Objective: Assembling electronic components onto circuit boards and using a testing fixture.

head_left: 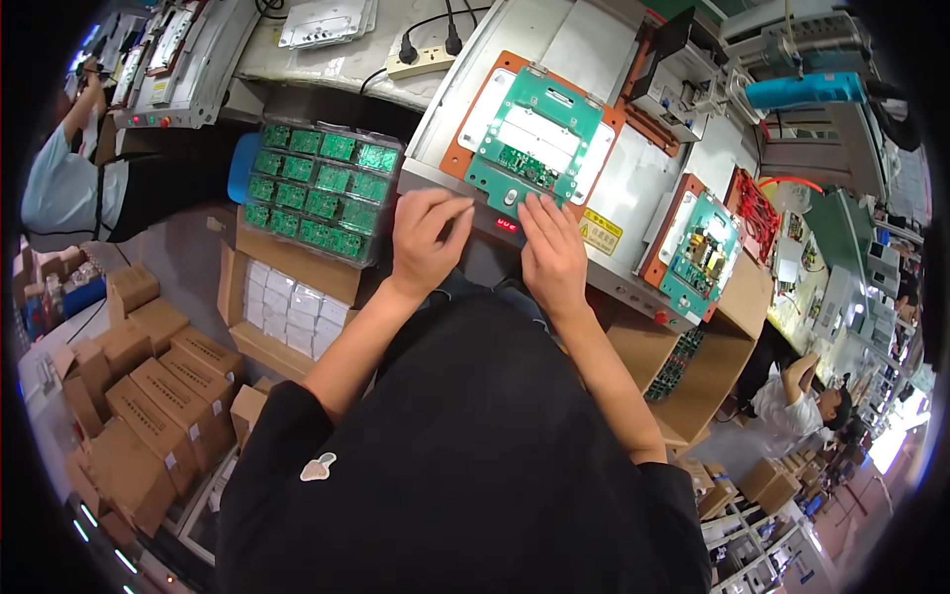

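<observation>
Pale bench (341, 67) ahead; right hand (554, 255) at green fixture (529, 99); board tray (383, 206), cartons (158, 404) leftward.

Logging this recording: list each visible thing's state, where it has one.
Left hand: fingers curled, nothing visibly held
Right hand: fingers extended over green fixture
Green fixture: holding circuit board
Tray: filled with green boards
Carton: open, white packets inside
Red display: lit
Power strip: plugs inserted

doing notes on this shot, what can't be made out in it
All in the head view:
Left grip: its own curl hides whether anything small is held.
Green fixture: the right grip covers part of its near edge.
Green boards at left: individual components too small to tell.
Black plug: cord cut off by the top edge.
</observation>
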### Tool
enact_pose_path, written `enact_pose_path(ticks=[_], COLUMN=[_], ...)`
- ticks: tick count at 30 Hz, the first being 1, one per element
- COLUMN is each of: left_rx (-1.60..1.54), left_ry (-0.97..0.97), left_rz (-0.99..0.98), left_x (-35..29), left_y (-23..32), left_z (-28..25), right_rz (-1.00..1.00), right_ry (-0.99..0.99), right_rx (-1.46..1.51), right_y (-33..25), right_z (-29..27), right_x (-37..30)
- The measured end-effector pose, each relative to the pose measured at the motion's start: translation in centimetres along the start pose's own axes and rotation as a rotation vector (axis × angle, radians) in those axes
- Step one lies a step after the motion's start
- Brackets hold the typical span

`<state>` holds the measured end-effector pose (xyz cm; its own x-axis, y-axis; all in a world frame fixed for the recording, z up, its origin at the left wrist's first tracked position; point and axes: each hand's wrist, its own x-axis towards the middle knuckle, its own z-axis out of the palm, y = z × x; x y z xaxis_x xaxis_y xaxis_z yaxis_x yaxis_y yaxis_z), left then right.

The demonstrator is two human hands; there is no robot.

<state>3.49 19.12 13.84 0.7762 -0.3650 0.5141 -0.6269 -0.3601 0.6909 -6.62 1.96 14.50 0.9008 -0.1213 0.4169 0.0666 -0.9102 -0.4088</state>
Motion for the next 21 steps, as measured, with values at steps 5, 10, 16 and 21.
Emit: enact_pose_path(ticks=[5, 10, 16, 21], left_rx=[0.026, -0.129, -0.101, 0.533], left_ry=[-0.185, -0.359, 0.017, 0.010], left_rz=[0.123, 0.286, -0.125, -0.633], left_x=[2.8, 3.9, -0.9, -16.7], left_y=[0.3, -1.7, -4.2, -17.5], left_z=[2.4, 4.0, 2.1, 0.3], right_rz=[-0.004, 0.063, 0.070, 0.339], right_ry=[-0.042, -0.128, -0.050, -0.215], right_rx=[0.075, 0.134, 0.319, 0.538], right_y=[1.1, 2.9, 1.6, -0.7], right_z=[1.5, 0.0, -6.8, -7.7], right_x=[-0.8, -0.8, -1.5, -2.0])
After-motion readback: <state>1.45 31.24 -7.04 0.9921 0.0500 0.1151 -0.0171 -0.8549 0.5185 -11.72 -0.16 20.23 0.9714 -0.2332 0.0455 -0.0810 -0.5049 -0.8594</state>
